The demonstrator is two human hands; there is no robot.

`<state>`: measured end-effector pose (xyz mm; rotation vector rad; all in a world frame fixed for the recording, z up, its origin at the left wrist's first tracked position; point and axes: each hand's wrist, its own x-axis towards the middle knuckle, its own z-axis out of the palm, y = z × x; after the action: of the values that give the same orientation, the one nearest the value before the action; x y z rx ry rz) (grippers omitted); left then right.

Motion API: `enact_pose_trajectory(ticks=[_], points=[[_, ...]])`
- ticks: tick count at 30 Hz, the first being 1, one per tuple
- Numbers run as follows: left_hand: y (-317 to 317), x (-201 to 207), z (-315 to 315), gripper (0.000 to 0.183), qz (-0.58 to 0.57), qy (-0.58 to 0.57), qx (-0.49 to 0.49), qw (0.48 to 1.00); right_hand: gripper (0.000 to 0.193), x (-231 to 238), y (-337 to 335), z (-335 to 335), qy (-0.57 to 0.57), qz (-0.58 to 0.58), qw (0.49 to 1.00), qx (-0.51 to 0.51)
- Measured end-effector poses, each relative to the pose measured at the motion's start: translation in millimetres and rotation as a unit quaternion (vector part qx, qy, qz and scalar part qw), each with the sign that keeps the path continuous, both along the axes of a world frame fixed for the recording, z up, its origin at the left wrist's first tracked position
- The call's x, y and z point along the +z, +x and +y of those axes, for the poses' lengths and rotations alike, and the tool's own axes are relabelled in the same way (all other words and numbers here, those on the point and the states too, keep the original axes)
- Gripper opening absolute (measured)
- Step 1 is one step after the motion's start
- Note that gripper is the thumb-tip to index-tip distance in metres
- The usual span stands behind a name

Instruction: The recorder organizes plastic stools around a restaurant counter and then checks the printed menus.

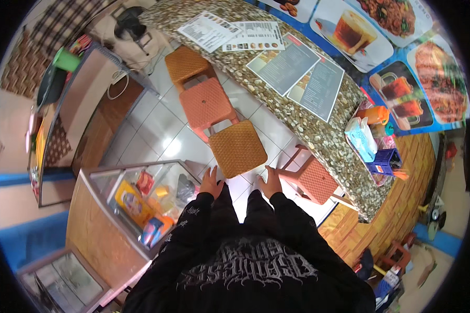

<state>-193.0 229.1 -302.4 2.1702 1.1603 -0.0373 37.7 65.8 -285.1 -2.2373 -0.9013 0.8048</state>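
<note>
A brown woven-pattern plastic stool (238, 148) stands right in front of me. On either side of its near edge are my two hands, both empty. My left hand (211, 183) has its fingers spread near the stool's left corner. My right hand (269, 182) is held out by the right corner, thumb and fingers apart. Whether any fingertip touches the seat I cannot tell. Behind this stool comes a pinkish-red plastic stool (207, 102), then another brown stool (187, 65), in a row along the counter.
A pebble-topped counter (277, 107) runs along the right, bearing menu sheets (316, 86), a tissue pack (361, 139) and a blue basket (385, 160). Below it stands a reddish stool (313, 180). Close on my left is a glass-topped case (102, 182) of packaged goods. White tiles (151, 133) cover the floor.
</note>
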Motion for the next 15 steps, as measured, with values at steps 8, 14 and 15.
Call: enact_pose_trajectory(ticks=[8, 14, 15], points=[[2.1, -201.6, 78.2, 0.092, 0.001, -0.13, 0.141, 0.981, 0.086, -194.3, -45.8, 44.7, -0.208, 0.349, 0.872, -0.274], [27.9, -265.2, 109.6, 0.08, 0.042, -0.226, 0.203, 0.952, 0.07, -250.1, -82.0, 73.5, -0.107, 0.448, 0.807, -0.369], [64.6, -266.4, 93.3, 0.08, 0.024, -0.244, 0.187, 0.951, 0.063, -268.6, -60.0, 51.6, -0.115, 0.373, 0.848, -0.359]])
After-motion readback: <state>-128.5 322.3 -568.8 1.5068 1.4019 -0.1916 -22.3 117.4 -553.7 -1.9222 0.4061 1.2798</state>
